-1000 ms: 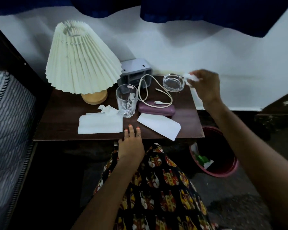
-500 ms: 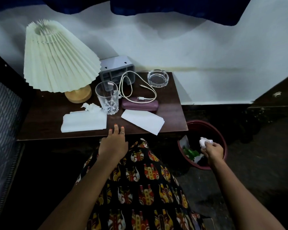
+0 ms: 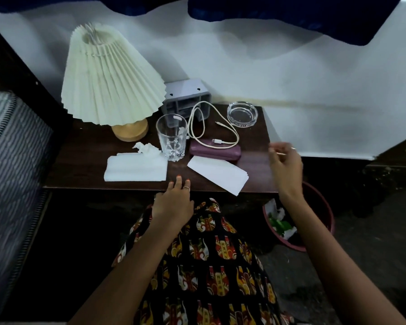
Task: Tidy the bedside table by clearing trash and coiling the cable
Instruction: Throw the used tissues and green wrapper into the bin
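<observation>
I see my right hand [image 3: 285, 166] raised over the right edge of the surface [image 3: 85, 165], blurred, its grip loosely open and empty. My left hand [image 3: 174, 202] lies flat on the front edge, open. The cable [image 3: 223, 127] lies uncoiled across the purple case [image 3: 215, 151]. The trash bin [image 3: 314, 245] stands on the floor at the right.
</observation>
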The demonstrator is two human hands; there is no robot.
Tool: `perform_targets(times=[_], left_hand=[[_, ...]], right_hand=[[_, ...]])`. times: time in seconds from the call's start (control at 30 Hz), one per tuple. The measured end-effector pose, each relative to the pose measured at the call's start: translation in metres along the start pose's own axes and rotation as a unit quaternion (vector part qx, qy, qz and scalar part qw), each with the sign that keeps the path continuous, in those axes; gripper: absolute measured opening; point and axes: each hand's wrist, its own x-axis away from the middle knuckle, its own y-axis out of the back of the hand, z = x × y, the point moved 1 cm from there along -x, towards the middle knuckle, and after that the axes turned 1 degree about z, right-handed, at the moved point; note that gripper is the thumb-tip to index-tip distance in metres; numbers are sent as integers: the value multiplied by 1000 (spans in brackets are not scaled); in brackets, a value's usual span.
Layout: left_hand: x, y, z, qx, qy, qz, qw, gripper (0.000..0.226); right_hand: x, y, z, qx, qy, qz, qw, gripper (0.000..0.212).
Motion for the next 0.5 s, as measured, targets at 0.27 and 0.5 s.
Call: perform_targets(times=[0.27,0.5], left_hand=[[7,0,22,46,3,-9,999,52],[13,3,44,90,23,-21,995,50]], right_hand=[[37,-116,83,73,258,271,924,15],[48,-210,91,271,268,448,809,32]])
